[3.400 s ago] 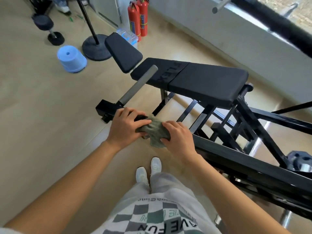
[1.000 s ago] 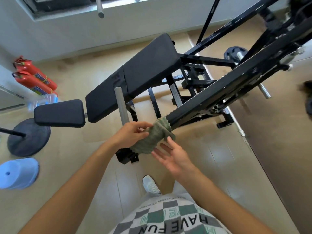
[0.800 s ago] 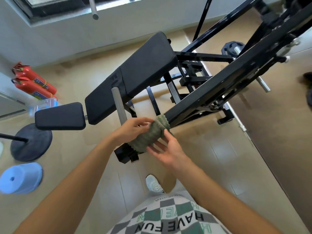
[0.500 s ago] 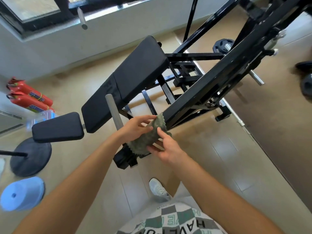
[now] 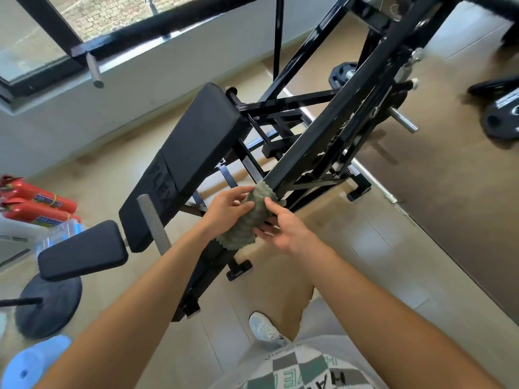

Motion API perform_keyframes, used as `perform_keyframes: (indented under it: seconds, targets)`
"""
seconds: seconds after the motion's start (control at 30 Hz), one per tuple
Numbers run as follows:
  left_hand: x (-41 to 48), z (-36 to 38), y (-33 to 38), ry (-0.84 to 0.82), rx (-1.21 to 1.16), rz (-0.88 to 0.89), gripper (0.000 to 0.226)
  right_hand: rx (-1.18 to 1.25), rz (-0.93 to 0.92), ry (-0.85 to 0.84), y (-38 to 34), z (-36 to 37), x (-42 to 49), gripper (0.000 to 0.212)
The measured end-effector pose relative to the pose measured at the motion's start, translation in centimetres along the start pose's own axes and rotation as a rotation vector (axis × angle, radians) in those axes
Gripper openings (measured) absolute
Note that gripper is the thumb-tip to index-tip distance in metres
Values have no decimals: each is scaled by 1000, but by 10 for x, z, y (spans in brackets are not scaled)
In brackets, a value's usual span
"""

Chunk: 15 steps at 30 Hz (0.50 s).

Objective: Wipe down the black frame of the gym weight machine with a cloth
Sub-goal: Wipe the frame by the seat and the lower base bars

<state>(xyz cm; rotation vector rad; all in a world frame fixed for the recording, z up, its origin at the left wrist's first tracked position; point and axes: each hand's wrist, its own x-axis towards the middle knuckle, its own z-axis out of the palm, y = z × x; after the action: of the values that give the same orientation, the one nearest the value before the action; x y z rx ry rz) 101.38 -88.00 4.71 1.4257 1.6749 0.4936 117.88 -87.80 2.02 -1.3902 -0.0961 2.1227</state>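
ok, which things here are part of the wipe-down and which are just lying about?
Job:
cloth, held by left hand and right hand
black frame beam under it

Lying about:
fire extinguishers
blue tub
weight plates
stand base

One wide head-worn view looks steeply down, close over frame (image 5: 331, 119) and floor (image 5: 421, 262).

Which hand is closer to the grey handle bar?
Left. The left hand holds the cloth beside the grey handle; the right hand is across the cloth, farther off.
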Motion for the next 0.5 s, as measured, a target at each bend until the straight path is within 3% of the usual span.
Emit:
perform_keyframes:
  seconds: [0.2,0.5]
  targets:
    - [35,21,34,115,-49,-30,37,-31,-34,-1,-63,-13,12,36]
    - [99,37,83,129,-54,-49,39,-78,-197,15,-141,-37,36,20]
